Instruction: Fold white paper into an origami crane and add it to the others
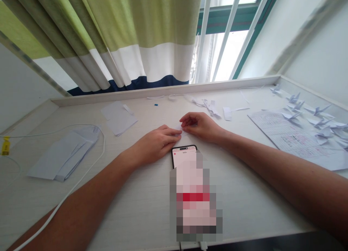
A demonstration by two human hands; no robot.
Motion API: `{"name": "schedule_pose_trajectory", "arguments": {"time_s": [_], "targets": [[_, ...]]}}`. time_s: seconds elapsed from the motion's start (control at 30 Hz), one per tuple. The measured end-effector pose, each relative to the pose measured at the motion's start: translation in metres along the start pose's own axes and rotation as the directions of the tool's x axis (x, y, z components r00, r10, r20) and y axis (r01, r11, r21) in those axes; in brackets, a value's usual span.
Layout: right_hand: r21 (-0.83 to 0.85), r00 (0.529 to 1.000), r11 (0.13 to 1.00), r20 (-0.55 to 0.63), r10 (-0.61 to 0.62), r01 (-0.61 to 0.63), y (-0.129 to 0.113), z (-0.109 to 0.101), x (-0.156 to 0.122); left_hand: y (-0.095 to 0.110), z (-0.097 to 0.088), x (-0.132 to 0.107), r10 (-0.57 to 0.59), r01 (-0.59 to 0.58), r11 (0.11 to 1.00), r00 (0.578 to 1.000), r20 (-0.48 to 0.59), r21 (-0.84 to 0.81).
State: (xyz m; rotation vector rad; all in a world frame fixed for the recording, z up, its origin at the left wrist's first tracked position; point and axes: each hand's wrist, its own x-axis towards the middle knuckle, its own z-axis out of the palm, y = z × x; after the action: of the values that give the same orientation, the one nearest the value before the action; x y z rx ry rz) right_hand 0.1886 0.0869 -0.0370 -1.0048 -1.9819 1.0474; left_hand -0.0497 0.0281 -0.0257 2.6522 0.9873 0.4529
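Note:
A small piece of white paper [185, 132] lies on the desk between my two hands, mostly covered by fingers. My left hand [159, 144] rests low over the desk, its fingers reaching right and its fingertips holding the paper's left part. From the other side, my right hand [200, 127] has curled fingers pinching the paper near its upper edge. The exact folds are hidden. Just below the hands lies a phone [178, 158] with a lit screen, most of it blurred out.
Several folded paper cranes [322, 135] stand at the right beside a written sheet [288, 135]. Paper scraps [212, 107] lie behind my hands. White sheets [119, 116] and a folded paper stack [65, 153] are at left. A white cable [103, 145] crosses my left forearm.

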Motion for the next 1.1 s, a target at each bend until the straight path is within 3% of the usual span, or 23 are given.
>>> {"name": "schedule_pose_trajectory", "arguments": {"time_s": [0.23,0.47,0.67,0.9,1.1], "targets": [[0.000,0.999,1.000,-0.021,0.025,-0.025,0.0005,0.0024,-0.0003,-0.0016,-0.0004,-0.0007,-0.002,0.002,1.000,1.000,0.019,0.003],[-0.098,0.997,0.994,-0.069,0.032,-0.038,0.0004,0.0017,0.0016,-0.0027,0.0019,-0.0025,-0.087,0.087,0.996,0.996,0.024,-0.030],[-0.056,0.991,0.997,-0.127,0.039,-0.047,-0.0009,-0.0003,0.0005,-0.0023,0.0024,-0.0021,-0.078,0.078,0.996,0.997,0.009,-0.031],[-0.173,0.999,0.985,-0.027,-0.018,0.013,-0.0021,0.0028,-0.0027,-0.0028,0.0030,-0.0026,-0.066,0.066,0.997,0.998,0.004,-0.033],[-0.216,0.999,0.976,-0.040,0.012,-0.020,-0.0019,0.0033,-0.0001,-0.0023,0.0010,-0.0014,-0.063,0.063,0.998,0.998,0.030,-0.005]]}}
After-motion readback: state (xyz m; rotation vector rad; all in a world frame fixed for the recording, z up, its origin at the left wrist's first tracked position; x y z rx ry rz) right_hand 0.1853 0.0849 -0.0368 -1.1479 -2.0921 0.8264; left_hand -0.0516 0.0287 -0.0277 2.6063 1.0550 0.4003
